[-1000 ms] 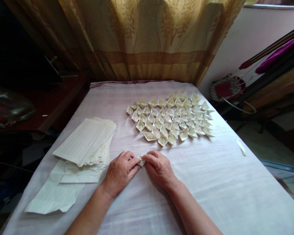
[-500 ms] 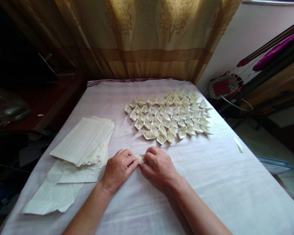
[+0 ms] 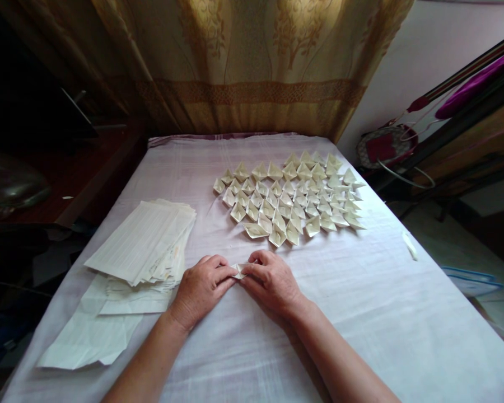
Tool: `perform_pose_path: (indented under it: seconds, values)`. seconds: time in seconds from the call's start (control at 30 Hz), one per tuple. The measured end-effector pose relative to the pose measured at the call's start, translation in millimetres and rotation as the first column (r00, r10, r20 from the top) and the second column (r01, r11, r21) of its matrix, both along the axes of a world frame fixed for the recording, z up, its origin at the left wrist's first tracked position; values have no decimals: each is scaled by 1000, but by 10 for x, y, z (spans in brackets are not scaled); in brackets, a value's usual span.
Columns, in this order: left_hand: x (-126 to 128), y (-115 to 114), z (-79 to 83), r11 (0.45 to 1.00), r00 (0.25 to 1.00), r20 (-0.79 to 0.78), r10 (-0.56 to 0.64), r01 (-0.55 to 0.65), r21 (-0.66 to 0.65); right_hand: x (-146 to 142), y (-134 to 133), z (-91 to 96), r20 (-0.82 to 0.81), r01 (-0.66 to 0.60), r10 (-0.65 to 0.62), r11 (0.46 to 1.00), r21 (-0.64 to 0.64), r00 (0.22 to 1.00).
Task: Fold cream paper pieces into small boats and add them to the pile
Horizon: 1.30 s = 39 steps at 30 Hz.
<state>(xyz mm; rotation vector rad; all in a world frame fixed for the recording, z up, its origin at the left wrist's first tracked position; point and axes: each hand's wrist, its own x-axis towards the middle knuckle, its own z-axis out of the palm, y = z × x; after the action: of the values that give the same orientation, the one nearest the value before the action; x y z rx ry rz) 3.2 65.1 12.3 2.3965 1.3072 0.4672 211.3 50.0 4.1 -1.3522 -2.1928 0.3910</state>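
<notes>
Between my two hands is a small folded piece of white paper [image 3: 239, 271], low over the cloth and mostly covered by fingers. My left hand [image 3: 204, 288] pinches its left end between thumb and fingers. On the other end, my right hand [image 3: 273, 281] is closed with thumb and index finger. Just beyond the hands, many folded paper boats [image 3: 276, 207] stand in close rows. To the left lies a stack of lined paper sheets [image 3: 140, 240], with a creased loose sheet [image 3: 90, 330] partly under it.
A pale checked cloth [image 3: 348, 324] covers the table. Near its right edge lies a small white strip [image 3: 409, 246]. A gold curtain [image 3: 252, 92] hangs behind, a dark red cabinet [image 3: 109, 162] stands left, and a bag [image 3: 382, 148] is beyond the right edge.
My fingers have shifted slightly on the folded paper, and its middle looks more spread open. The paper boats and the stack have stayed in place.
</notes>
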Motion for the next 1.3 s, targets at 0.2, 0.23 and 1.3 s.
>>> perform_pose_path:
  seconds: [0.2, 0.23, 1.3]
  values:
    - [25, 32, 66, 996, 999, 14, 33, -32, -83, -29, 80, 50, 80, 19, -14, 998, -68, 997]
    - [32, 40, 74, 995, 999, 17, 41, -39, -93, -35, 93, 56, 91, 24, -18, 997, -75, 996]
    - [101, 186, 43, 942, 958, -24, 285, -284, -177, -240, 162, 21, 92, 318, -310, 944, -91, 946]
